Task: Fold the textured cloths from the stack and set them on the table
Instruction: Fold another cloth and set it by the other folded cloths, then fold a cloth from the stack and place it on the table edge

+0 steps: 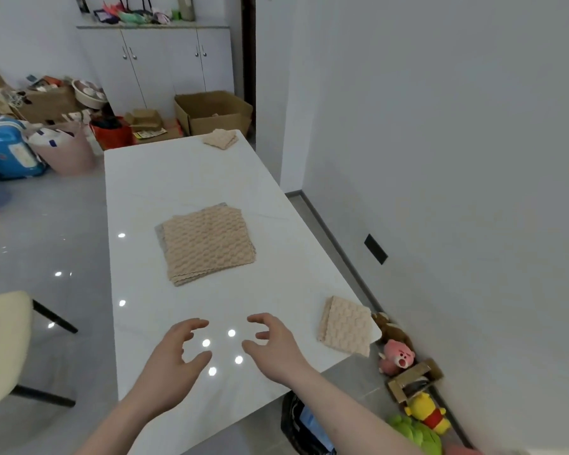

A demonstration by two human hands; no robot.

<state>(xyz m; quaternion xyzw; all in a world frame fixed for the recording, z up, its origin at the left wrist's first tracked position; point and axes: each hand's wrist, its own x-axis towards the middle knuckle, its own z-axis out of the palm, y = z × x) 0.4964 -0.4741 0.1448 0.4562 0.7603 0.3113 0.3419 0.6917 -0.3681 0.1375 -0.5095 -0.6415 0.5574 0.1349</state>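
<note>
A stack of beige textured cloths [207, 244] lies flat in the middle of the white table [145, 178]. A folded beige cloth [345, 326] rests at the table's near right corner, partly over the edge. Another folded cloth [221, 138] sits at the far right corner. My left hand [174, 356] and my right hand [273, 343] hover over the bare near part of the table, fingers spread and curled, holding nothing. Both are well short of the stack.
A cream chair [4, 346] stands left of the table. Plush toys [396, 357] and a small box lie on the floor by the right wall. Cardboard boxes [211, 111], bags and a blue suitcase [7, 149] crowd the far floor before white cabinets.
</note>
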